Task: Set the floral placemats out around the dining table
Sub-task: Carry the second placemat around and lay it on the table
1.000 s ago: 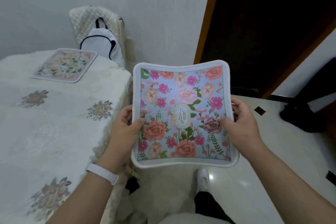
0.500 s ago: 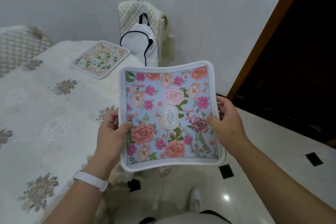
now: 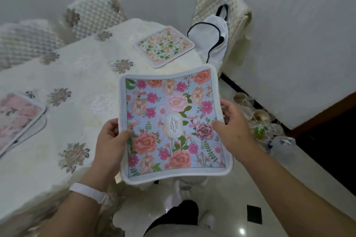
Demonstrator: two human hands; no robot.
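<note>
I hold a blue floral placemat [image 3: 173,121] with a white border flat in the air, over the table's right edge and the floor. My left hand [image 3: 110,140] grips its left edge with the thumb on top. My right hand [image 3: 234,127] grips its right edge the same way. A paler floral placemat [image 3: 163,46] lies on the far right corner of the table [image 3: 77,75], which wears a cream embroidered cloth. A pink floral placemat [image 3: 15,119] lies at the table's left edge, cut off by the frame.
Three chairs with quilted cream covers stand at the far side: two [image 3: 92,17] on the left, one [image 3: 215,4] on the right with a white bag [image 3: 210,38] on it. Glass items [image 3: 258,119] sit on the floor by the wall. Dark doorway at right.
The view has swung left and down, bringing more of the table, the pink placemat and two further chairs into sight. Both hands keep the same hold on the blue placemat.
</note>
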